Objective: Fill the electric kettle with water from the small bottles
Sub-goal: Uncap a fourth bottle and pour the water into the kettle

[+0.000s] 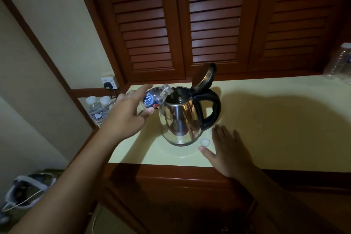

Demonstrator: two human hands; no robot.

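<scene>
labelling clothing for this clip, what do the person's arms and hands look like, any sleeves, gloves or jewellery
Both are bare. The left hand and right hand wear no gloves, and no rings show in the dim light. The left forearm and right forearm are uncovered as far as they show: no sleeve, watch or bracelet in view.

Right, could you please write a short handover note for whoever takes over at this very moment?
Left hand: holds the small bottle, uncapped and tipped with its mouth over the kettle's opening.
Right hand: open, flat on the counter, beside the white cap.
Kettle: upright on the counter, lid open.
Done: bottle opened, pouring under way.
Left: finish this bottle. The water level cannot be seen, so check it. Two capped bottles wait on the lower ledge to the left if more is needed. Then close the lid.
</scene>
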